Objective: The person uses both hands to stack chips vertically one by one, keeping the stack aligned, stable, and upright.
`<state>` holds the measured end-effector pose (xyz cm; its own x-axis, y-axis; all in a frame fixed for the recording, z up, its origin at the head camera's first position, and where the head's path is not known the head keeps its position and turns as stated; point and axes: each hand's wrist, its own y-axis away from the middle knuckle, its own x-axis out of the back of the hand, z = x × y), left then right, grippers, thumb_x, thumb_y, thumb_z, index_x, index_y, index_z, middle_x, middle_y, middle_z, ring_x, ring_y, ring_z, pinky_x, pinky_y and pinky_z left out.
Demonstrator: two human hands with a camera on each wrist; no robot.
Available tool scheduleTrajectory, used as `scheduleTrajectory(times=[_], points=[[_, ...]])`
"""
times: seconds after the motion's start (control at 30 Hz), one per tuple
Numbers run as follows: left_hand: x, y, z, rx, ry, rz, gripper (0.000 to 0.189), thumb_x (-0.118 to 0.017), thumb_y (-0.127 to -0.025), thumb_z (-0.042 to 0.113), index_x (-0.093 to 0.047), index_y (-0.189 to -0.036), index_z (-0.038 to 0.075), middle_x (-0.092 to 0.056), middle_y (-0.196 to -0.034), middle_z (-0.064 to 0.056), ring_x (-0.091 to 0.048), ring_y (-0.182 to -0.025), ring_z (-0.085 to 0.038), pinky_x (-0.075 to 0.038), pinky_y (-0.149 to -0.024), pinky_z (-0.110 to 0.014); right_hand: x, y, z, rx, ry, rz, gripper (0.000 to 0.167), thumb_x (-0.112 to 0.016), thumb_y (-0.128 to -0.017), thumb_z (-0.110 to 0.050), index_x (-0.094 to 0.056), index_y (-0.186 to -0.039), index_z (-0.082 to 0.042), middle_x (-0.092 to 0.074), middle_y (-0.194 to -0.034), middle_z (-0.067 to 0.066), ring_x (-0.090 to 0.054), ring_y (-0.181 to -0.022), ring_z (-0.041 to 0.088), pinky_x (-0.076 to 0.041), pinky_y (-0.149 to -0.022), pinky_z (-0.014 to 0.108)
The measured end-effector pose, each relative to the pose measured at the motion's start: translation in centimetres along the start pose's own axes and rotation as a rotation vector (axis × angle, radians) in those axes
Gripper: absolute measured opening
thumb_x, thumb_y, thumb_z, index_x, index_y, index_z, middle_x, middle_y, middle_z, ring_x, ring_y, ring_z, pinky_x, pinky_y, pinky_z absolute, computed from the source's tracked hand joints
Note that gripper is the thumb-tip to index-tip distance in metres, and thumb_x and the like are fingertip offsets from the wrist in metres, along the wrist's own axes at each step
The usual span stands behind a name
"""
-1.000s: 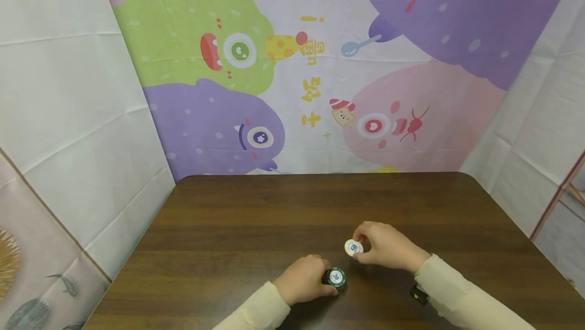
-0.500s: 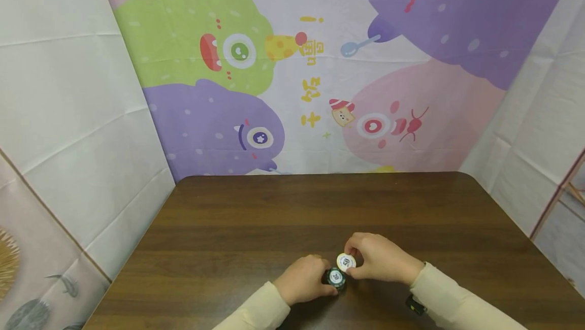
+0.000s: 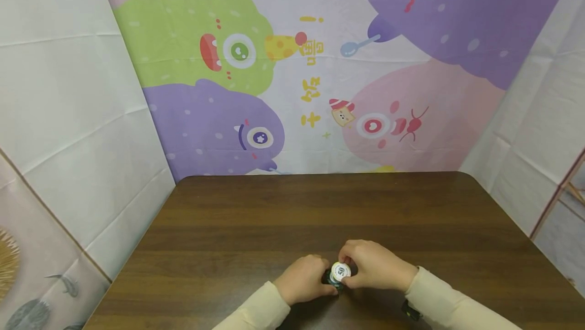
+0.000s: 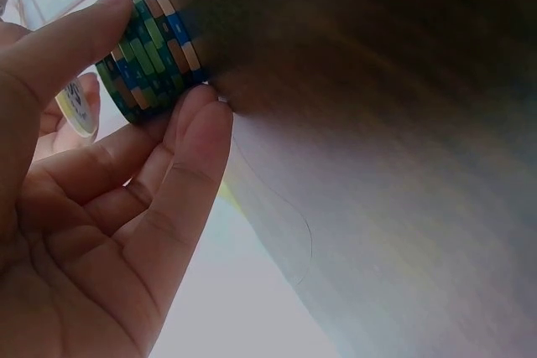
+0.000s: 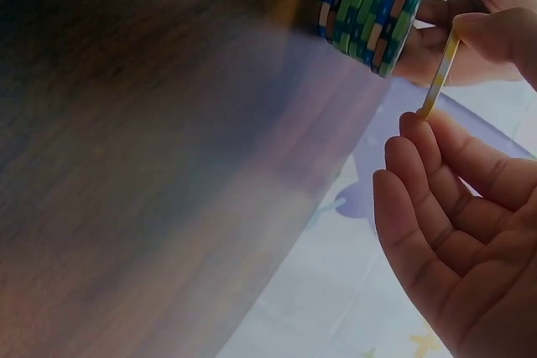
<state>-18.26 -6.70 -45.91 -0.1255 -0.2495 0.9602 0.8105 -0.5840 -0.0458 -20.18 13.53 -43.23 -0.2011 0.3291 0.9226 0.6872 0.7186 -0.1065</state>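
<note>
A stack of poker chips (image 5: 369, 16), mostly green with blue and tan edge marks, stands on the wooden table. My left hand (image 3: 303, 279) grips its side between thumb and fingers, as the left wrist view shows with the chip stack (image 4: 153, 54) between them. My right hand (image 3: 377, 266) pinches a single white and yellow poker chip (image 3: 340, 271) marked 50 by its edges. In the right wrist view this chip (image 5: 440, 73) is apart from the top of the stack, slightly tilted. From the head it overlaps the stack and hides most of its top.
The brown wooden table (image 3: 256, 213) spreads out around both hands, its far edge meeting a cartoon-printed cloth (image 3: 315, 147). White cloth panels (image 3: 87, 91) rise at the sides. A small black device (image 3: 411, 310) sits under the right wrist.
My right hand has moved left and toward me, bringing the white chip from beside the stack to over its top. The left hand and the stack have stayed in place.
</note>
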Motion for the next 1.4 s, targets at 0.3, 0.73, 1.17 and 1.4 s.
scheduleTrajectory(times=[0.3, 0.73, 1.17, 1.4], points=[[0.0, 0.0, 0.0, 0.011, 0.025, -0.015, 0.028, -0.083, -0.075, 0.036, -0.063, -0.080, 0.017, -0.048, -0.069, 0.014, -0.038, -0.060, 0.000, -0.036, -0.054, -0.016, -0.4, -0.3, -0.3, 0.012, 0.012, -0.015, 0.028, -0.080, -0.076, -0.027, -0.066, -0.095, -0.013, -0.059, -0.088, -0.009, -0.049, -0.073, -0.002, -0.045, -0.063, 0.016], [0.2, 0.1, 0.1, 0.011, 0.046, -0.026, 0.027, -0.083, -0.076, 0.034, -0.065, -0.083, 0.015, -0.048, -0.068, 0.014, -0.037, -0.059, 0.000, -0.036, -0.054, -0.016, -1.2, -0.7, -0.3, 0.011, 0.023, -0.027, 0.027, -0.080, -0.076, -0.028, -0.067, -0.096, -0.014, -0.059, -0.089, -0.010, -0.047, -0.073, -0.003, -0.045, -0.064, 0.017], [0.2, 0.1, 0.0, -0.001, 0.044, -0.015, 0.026, -0.083, -0.076, 0.036, -0.066, -0.082, 0.017, -0.053, -0.070, 0.014, -0.038, -0.061, 0.000, -0.036, -0.055, -0.017, -1.1, -0.7, -0.4, 0.008, 0.019, -0.034, 0.027, -0.080, -0.076, -0.028, -0.067, -0.096, -0.015, -0.059, -0.089, -0.010, -0.047, -0.073, -0.003, -0.045, -0.064, 0.018], [0.2, 0.1, 0.0, -0.004, 0.060, -0.011, 0.025, -0.083, -0.076, 0.035, -0.066, -0.082, 0.017, -0.053, -0.068, 0.013, -0.037, -0.060, 0.000, -0.035, -0.055, -0.016, -1.1, -0.6, -0.5, 0.002, -0.005, -0.052, 0.028, -0.080, -0.077, -0.028, -0.069, -0.098, -0.013, -0.061, -0.091, -0.009, -0.050, -0.074, -0.001, -0.046, -0.065, 0.018]])
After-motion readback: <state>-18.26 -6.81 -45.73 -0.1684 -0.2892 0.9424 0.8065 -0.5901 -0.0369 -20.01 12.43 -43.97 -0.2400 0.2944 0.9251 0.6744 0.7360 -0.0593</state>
